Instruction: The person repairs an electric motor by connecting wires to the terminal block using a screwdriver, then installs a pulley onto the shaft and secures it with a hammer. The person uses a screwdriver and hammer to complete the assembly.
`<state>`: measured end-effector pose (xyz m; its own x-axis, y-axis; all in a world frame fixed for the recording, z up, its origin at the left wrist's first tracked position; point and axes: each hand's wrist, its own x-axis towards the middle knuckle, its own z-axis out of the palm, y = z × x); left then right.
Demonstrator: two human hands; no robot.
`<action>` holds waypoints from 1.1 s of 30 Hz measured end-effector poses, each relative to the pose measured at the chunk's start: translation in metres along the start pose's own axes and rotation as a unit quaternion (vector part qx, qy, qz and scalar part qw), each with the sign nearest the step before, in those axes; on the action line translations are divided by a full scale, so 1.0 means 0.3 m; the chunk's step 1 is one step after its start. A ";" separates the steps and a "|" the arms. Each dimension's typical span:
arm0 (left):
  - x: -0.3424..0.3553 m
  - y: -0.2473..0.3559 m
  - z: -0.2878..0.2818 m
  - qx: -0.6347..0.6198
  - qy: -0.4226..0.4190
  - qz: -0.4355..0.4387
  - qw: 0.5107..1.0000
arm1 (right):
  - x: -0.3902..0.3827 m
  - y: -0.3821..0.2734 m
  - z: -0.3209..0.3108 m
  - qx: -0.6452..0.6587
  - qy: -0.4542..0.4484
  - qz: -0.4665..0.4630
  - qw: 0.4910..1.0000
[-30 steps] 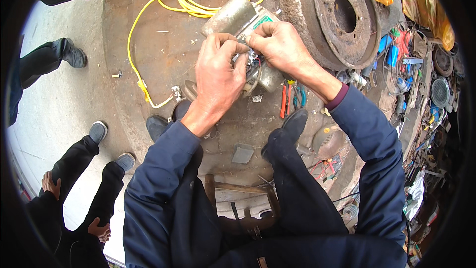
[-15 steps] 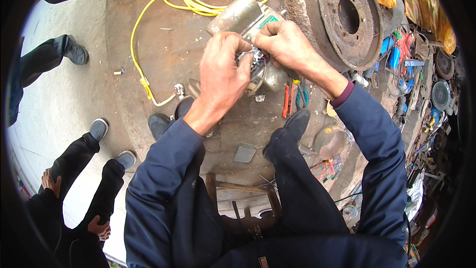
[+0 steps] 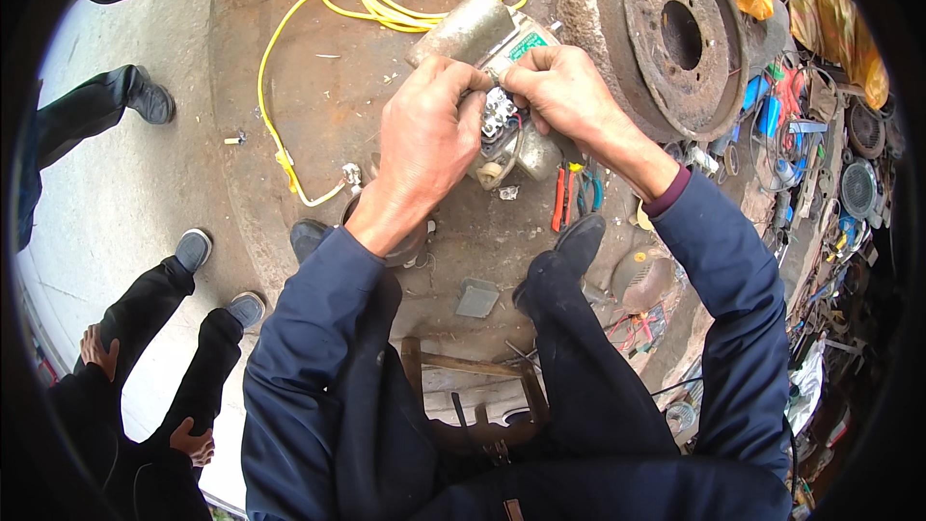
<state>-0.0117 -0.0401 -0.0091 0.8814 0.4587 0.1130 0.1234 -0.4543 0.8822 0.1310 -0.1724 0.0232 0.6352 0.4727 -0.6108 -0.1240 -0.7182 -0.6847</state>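
A grey metal motor-like unit [image 3: 467,31] with rounded ends and a green label lies on the ground in front of me. On its near side a white terminal block [image 3: 498,112] with wires shows between my hands. My left hand [image 3: 426,125] is closed in a pinch at the left of the block, just above it. My right hand [image 3: 567,95] is also pinched, its fingertips close to the left ones beside the green label. Whatever the fingertips hold is too small and hidden to make out. A light cable end [image 3: 490,174] bends at the unit's near side.
A rusty wheel rim [image 3: 675,39] stands right of the unit. Yellow cable [image 3: 386,10] coils behind it. Red-handled pliers [image 3: 559,199] lie nearer, by my shoe. Scrap and wires [image 3: 781,135] pile at the right. Another person's legs [image 3: 159,299] are at the left.
My hands have shifted slightly up and away from the terminal block, which now shows more fully. Both stay pinched.
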 end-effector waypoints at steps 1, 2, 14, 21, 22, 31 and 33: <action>-0.001 0.000 0.001 0.000 0.001 0.003 1.000 | -0.003 -0.001 0.003 0.000 0.005 0.001 1.000; -0.002 0.000 0.002 -0.003 0.003 0.005 1.000 | -0.006 -0.002 0.006 0.000 0.012 0.006 1.000; -0.008 0.008 -0.008 0.015 -0.019 0.011 1.000 | -0.007 -0.003 -0.010 0.051 -0.004 0.001 0.999; -0.010 0.001 -0.017 0.011 -0.007 0.045 0.999 | 0.007 -0.030 -0.069 -0.093 -0.118 -0.162 0.975; -0.012 0.000 -0.018 0.010 -0.008 0.043 0.999 | 0.007 -0.033 -0.082 -0.126 -0.114 -0.199 0.965; -0.016 0.004 -0.018 0.030 -0.011 0.053 0.998 | 0.062 -0.028 -0.140 -0.320 -0.096 -0.459 0.823; -0.016 0.006 -0.014 0.035 -0.009 0.055 0.998 | 0.078 -0.023 -0.138 -0.311 -0.100 -0.474 0.818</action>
<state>-0.0175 -0.0401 -0.0061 0.8991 0.3900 0.1988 0.0561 -0.5530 0.8313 0.1783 -0.1776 0.0300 0.0761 0.9969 -0.0178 0.8033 -0.0719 -0.5913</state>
